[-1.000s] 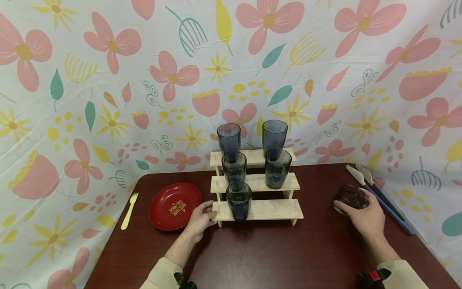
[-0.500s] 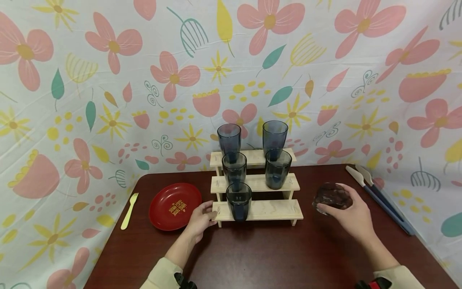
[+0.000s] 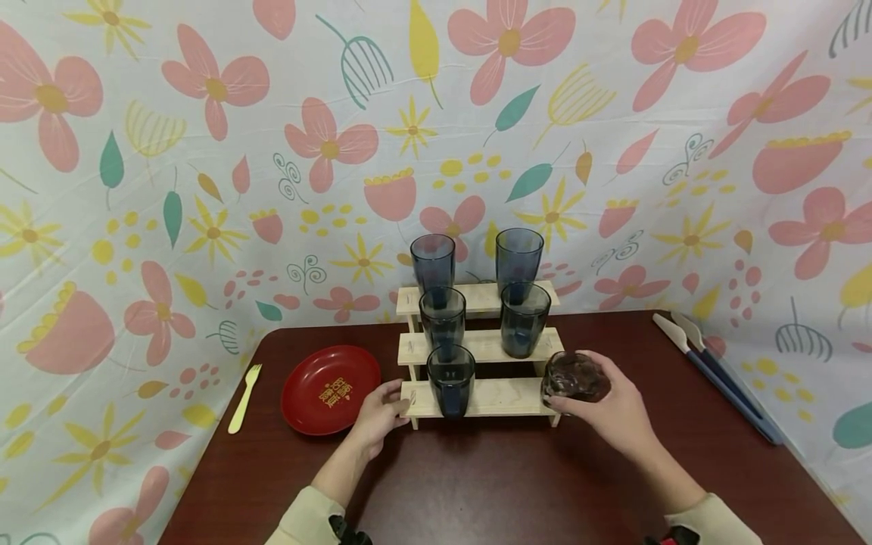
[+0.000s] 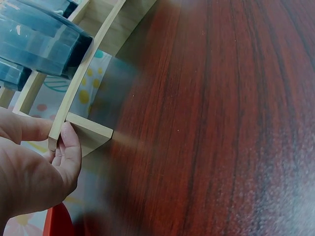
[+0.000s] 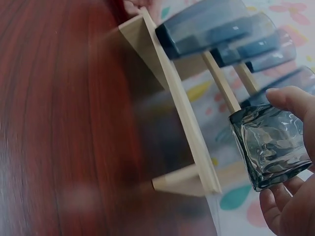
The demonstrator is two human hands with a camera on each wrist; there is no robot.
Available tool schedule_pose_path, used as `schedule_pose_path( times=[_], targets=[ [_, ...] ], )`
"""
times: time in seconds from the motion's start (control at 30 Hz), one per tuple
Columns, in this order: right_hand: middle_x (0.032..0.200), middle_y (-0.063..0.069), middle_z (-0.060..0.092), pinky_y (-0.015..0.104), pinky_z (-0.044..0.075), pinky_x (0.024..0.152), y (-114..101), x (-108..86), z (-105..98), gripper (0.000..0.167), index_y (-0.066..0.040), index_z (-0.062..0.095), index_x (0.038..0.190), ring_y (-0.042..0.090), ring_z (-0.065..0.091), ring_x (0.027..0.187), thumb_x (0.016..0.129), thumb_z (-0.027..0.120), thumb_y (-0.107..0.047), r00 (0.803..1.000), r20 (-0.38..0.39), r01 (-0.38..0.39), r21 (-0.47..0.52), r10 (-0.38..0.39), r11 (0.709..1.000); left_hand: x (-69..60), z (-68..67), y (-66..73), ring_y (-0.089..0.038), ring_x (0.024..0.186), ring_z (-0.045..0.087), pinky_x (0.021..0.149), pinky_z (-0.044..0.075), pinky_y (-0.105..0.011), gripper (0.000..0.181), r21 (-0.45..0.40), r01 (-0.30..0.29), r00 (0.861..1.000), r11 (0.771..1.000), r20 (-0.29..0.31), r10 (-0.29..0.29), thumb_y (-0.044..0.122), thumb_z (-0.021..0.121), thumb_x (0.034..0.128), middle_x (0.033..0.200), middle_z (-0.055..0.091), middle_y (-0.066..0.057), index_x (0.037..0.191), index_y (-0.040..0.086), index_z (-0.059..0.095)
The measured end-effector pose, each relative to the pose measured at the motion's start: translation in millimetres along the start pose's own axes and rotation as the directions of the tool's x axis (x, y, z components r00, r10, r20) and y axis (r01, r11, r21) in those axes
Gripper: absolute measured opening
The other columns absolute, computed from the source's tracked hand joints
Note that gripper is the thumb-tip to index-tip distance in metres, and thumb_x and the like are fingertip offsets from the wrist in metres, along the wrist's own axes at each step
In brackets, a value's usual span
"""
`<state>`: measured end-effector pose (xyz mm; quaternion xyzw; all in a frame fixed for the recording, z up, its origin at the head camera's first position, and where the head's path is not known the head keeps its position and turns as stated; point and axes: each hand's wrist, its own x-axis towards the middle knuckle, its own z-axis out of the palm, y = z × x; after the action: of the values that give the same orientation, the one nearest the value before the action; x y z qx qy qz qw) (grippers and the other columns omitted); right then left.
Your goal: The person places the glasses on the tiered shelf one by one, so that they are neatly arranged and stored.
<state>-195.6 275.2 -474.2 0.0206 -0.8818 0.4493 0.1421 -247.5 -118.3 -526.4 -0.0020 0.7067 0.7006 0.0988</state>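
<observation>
My left hand (image 3: 378,416) pinches the left end of the lowest step of a pale three-step wooden rack (image 3: 511,395); the left wrist view shows the thumb and fingers on either side of the board. With my right hand (image 3: 618,412) I hold a short, smoky, wavy-sided glass (image 5: 270,142) off the table, by the right end of that lowest step. Blue-grey tumblers stand on the rack: one (image 3: 451,382) at the left of the lowest step, a pair (image 3: 524,322) on the middle step, another pair (image 3: 519,257) on top.
A red plate (image 3: 306,409) with gold lettering lies left of the rack, and a yellow fork (image 3: 244,401) lies beyond it. Two blue-handled knives (image 3: 729,390) lie along the table's right edge. Behind stands a flower-printed cloth (image 3: 272,136).
My right hand has carried the short glass leftward, from near the knives to the rack's right end. The left hand keeps its place on the lowest step.
</observation>
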Motion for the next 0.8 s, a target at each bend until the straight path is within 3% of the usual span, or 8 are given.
schedule_pose_path(
  times=[0.13, 0.37, 0.6, 0.8],
  targets=[
    [0.135, 0.012, 0.060, 0.043, 0.051, 0.083, -2.6, 1.3, 14.4, 0.095, -0.016, 0.046, 0.153, 0.030, 0.058, 0.115, 0.076, 0.094, -0.044, 0.999, 0.035, -0.006, 0.011, 0.005, 1.000, 1.1, -0.1, -1.2, -0.023, 0.097, 0.064, 0.086, 0.059, -0.043, 0.060, -0.002, -0.005, 1.000, 1.000, 0.002, 0.005, 0.002, 0.058, 0.1011, 0.132, 0.054, -0.031, 0.152, -0.016, 0.032],
    [0.129, 0.013, 0.061, 0.032, 0.053, 0.064, -5.5, 1.5, 33.8, 0.098, -0.012, 0.044, 0.153, 0.025, 0.062, 0.085, 0.075, 0.095, -0.042, 0.998, 0.071, -0.005, 0.049, 0.001, 0.999, -0.8, 0.1, 0.3, -0.023, 0.096, 0.064, 0.086, 0.059, -0.044, 0.059, -0.004, 0.001, 1.000, 1.000, -0.003, -0.001, 0.002, 0.058, 0.1009, 0.131, 0.055, -0.030, 0.152, -0.014, 0.034],
    [0.127, 0.011, 0.064, 0.041, 0.052, 0.080, -7.0, 3.8, 46.2, 0.095, -0.015, 0.049, 0.150, 0.027, 0.061, 0.106, 0.072, 0.095, -0.046, 0.999, 0.051, 0.002, 0.041, -0.004, 0.999, -2.0, -0.1, 1.1, -0.022, 0.095, 0.064, 0.084, 0.059, -0.040, 0.058, -0.008, 0.007, 1.000, 1.000, -0.013, -0.008, 0.002, 0.058, 0.1003, 0.129, 0.055, -0.029, 0.152, -0.014, 0.035],
    [0.127, 0.011, 0.064, 0.046, 0.051, 0.085, -8.7, 5.2, 52.3, 0.095, -0.017, 0.051, 0.148, 0.029, 0.061, 0.109, 0.070, 0.096, -0.048, 0.999, 0.050, -0.012, 0.042, 0.010, 0.999, -1.8, 0.4, 1.5, -0.022, 0.095, 0.063, 0.084, 0.059, -0.041, 0.058, -0.009, 0.010, 1.000, 1.000, -0.008, -0.010, 0.002, 0.058, 0.1008, 0.129, 0.055, -0.029, 0.152, -0.014, 0.035]
  ],
)
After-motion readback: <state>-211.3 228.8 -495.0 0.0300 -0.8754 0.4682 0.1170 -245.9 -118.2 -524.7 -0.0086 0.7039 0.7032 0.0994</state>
